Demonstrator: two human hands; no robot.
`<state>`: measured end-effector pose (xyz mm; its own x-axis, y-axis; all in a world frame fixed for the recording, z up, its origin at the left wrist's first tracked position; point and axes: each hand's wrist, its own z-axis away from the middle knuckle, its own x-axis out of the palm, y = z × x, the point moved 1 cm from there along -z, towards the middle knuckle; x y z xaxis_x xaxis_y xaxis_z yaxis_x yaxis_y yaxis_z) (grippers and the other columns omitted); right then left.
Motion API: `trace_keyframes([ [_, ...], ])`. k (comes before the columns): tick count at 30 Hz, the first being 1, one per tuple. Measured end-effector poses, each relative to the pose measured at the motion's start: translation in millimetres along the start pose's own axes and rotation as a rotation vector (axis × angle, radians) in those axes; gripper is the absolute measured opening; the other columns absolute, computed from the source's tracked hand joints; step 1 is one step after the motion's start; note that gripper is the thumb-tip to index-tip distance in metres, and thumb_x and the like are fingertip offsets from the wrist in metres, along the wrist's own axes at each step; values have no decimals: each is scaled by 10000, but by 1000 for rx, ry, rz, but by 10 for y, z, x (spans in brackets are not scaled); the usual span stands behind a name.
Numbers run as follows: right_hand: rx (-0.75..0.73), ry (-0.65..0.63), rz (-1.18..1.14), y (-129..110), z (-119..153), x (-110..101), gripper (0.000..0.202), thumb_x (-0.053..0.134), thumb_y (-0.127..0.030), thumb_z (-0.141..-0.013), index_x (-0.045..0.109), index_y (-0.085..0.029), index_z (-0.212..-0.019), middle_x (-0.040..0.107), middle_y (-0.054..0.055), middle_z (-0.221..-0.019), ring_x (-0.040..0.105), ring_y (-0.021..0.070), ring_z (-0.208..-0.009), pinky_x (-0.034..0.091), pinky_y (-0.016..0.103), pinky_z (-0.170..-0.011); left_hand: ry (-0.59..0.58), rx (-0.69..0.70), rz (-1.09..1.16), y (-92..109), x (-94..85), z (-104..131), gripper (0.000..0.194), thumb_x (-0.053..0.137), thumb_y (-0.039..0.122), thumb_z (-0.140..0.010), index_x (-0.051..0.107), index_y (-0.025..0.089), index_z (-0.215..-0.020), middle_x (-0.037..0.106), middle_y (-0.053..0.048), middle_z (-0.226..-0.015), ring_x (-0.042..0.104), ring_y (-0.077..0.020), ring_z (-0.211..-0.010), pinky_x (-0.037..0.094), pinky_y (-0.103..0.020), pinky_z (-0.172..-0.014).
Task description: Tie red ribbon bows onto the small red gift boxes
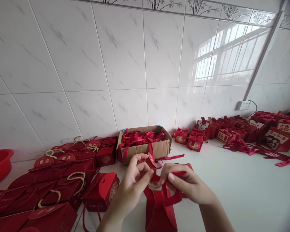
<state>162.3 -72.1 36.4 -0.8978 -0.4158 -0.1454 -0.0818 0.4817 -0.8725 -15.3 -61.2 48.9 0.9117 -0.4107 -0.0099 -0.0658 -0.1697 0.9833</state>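
A red box [160,214] stands on the white table in front of me, with red ribbon [164,193] looped above its top. My left hand [137,177] pinches part of the ribbon, thumb against the fingers. To its right, my right hand [181,180] is closed on the same ribbon, its fingers curled and the thumb pressed in. The hands are close together, just above the box. Between and behind them, a small red piece [150,161] and more red are partly covered by my fingers.
Behind my hands stands a cardboard box [147,149] of red ribbons. Many red boxes [73,169] with cord handles fill the left side, beside a red basin [0,164]. More red boxes [195,141] and loose ribbons [252,149] lie along the wall at right.
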Motion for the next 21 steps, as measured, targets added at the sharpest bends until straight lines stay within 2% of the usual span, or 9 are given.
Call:
trace_keyframes([
  [2,-30,-2,236,-24,16,-1,259,481,-290,-918,701,-171,-849,603,52,-803,548,130,-721,456,265,-678,11,-16,-19,-53,-46,-21,311,545,373,-870,424,242,-1125,472,49,-697,461,-94,-642,386,-208,-622],
  [5,-41,52,481,-39,30,24,229,473,-240,-914,694,-185,-894,609,69,-893,564,142,-761,462,265,-689,30,-59,-60,-104,-94,-23,300,520,401,-881,447,253,-1131,466,51,-690,417,-90,-632,356,-200,-610],
  [10,-94,77,549,-13,12,41,247,450,-219,-922,683,-195,-1000,611,86,-962,587,150,-811,486,265,-713,-18,-69,-87,-63,-57,-4,299,456,431,-902,454,261,-1149,503,35,-721,467,-114,-689,388,-218,-669],
  [13,-132,104,522,6,8,1,254,466,-244,-921,683,-218,-1052,627,84,-1001,603,165,-881,495,279,-766,28,12,-261,-10,-23,5,313,430,441,-906,440,262,-1163,500,41,-695,469,-119,-645,386,-214,-619],
  [15,-131,198,491,26,49,-58,270,467,-284,-922,678,-224,-1079,641,85,-1023,610,182,-921,495,293,-790,124,125,-451,19,-52,21,305,436,427,-900,447,265,-1158,550,30,-739,498,-127,-655,389,-217,-612],
  [17,-70,355,477,70,158,-144,295,459,-339,-923,687,-210,-1059,657,87,-997,617,194,-905,492,290,-767,291,255,-656,38,-162,54,269,472,403,-876,483,250,-1097,561,29,-728,522,-131,-658,396,-220,-632],
  [19,55,479,514,148,350,-251,343,449,-400,-915,710,-180,-947,663,79,-879,615,188,-801,480,272,-689,505,348,-857,30,-367,104,218,515,371,-836,499,230,-1002,471,63,-607,490,-120,-571,393,-217,-629],
  [20,133,499,556,200,475,-309,380,441,-430,-910,712,-167,-862,649,68,-792,596,176,-719,464,264,-635,574,359,-953,8,-497,131,196,517,339,-822,489,226,-979,407,81,-561,454,-112,-517,388,-212,-611],
  [21,210,505,608,260,616,-369,421,433,-457,-903,701,-161,-771,624,56,-713,564,165,-647,441,260,-585,591,340,-1047,-31,-636,157,183,504,297,-813,482,223,-979,372,90,-544,428,-108,-479,376,-207,-583],
])
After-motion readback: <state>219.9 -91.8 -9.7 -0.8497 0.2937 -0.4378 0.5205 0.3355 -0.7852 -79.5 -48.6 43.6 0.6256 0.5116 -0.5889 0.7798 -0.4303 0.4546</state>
